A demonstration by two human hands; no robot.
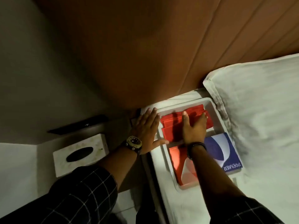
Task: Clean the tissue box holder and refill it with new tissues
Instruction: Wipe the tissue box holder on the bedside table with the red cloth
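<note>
Down in the lower right half of the head view, a white tray (215, 104) with rounded corners lies on a white bed sheet (191, 206), its far edge close under a brown padded headboard (145, 54) and its right rim just beside a white pillow (262, 110). That leaves little room on those two sides; the near end of the tray faces open sheet. Inside it, folded red cloths (171, 128) fill the upper part, a red-and-white tissue pack (181, 167) lies below them, and a blue-and-white pack printed PREMIER (226, 152) sits against the right wall.

Flat on the red cloths lies the right hand (194, 126), fingers straight and spread, gripping nothing. With fingers likewise straight, the left hand (147, 126), wearing a wristwatch (133, 142), rests on the tray's left rim, its thumb reaching toward the cloths. Both sleeves are dark with a pale grid pattern.

At centre left of the frame stands the tissue box holder (80, 152), a pale, marble-like rectangular block with faint yellowish mottling and a dark oval slot in its top. It is upright on a low ledge, well apart from the tray and untouched. Behind it lies a flat dark object (77, 125), too dim to identify.
</note>
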